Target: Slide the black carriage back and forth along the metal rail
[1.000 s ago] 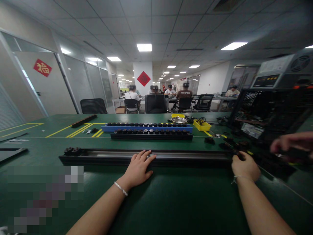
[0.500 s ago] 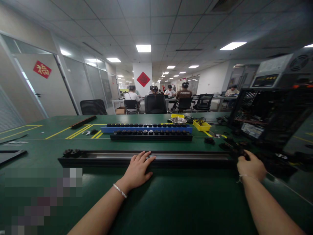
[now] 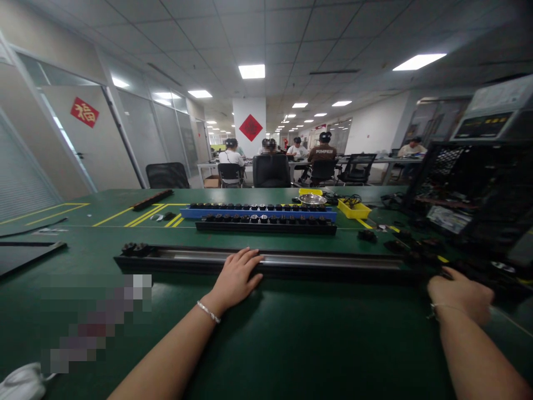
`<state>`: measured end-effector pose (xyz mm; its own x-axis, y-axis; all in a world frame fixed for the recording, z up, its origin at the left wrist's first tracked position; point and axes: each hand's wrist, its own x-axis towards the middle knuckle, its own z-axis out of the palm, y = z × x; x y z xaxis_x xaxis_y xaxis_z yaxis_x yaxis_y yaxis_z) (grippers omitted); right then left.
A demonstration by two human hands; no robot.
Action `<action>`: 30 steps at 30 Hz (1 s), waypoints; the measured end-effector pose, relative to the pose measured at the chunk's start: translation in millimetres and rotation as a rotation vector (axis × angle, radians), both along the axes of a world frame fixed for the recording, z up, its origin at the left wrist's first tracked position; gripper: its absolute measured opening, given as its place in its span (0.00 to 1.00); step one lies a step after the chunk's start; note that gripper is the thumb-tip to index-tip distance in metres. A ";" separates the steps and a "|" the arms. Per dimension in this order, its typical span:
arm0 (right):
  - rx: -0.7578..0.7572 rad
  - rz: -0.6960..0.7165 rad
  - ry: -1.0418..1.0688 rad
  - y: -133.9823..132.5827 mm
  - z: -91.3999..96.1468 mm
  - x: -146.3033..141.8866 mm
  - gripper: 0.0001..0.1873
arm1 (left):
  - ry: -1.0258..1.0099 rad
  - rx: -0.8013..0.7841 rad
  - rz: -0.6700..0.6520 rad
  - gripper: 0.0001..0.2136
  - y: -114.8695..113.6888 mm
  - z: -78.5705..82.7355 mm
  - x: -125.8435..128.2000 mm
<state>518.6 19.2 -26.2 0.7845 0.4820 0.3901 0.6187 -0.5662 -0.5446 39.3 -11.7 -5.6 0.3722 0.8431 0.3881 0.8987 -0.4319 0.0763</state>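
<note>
A long black rail [image 3: 333, 273] with a bare metallic channel lies across the green table. Small black parts [image 3: 135, 249] sit in its left end. My left hand [image 3: 236, 278] rests over the rail's near edge around the middle, fingers stretched out and lying on it. Just past the rail's right end is my right hand [image 3: 460, 291], its fingers curled closed. Whatever it holds, if anything, is hidden. Beyond it lie several loose black parts [image 3: 420, 245], dark and blurred.
Farther back stand a blue rail [image 3: 258, 215] and a shorter black rail [image 3: 266, 228], both lined with black parts. A yellow tray [image 3: 353, 210] with cables, a metal dish [image 3: 312, 199] and an opened computer case [image 3: 453, 183] are to the right. People [image 3: 325, 153] sit in the background.
My right hand has moved right, off the rail's right end, toward the loose black parts. My left hand stays on the rail. The view has turned slightly left.
</note>
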 end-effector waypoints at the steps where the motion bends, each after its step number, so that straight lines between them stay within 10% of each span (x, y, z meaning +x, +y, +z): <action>1: 0.091 -0.065 0.045 -3.8 6.6 -12.7 0.25 | -0.027 0.041 0.048 0.19 0.9 1.7 -3.8; 5: 0.217 0.241 -0.205 -7.6 28.4 -71.4 0.23 | -0.142 0.235 0.375 0.18 9.3 10.3 -27.7; 11: -0.121 0.856 -0.447 8.0 24.4 -137.4 0.24 | -0.339 0.262 0.894 0.26 28.1 13.3 -99.5; 19: -0.246 0.850 -0.391 6.8 26.5 -145.0 0.24 | -0.461 0.141 1.180 0.28 29.4 10.0 -193.2; 30: -0.316 0.842 -0.339 7.0 28.2 -146.8 0.26 | -0.513 0.101 1.165 0.23 29.4 8.9 -178.7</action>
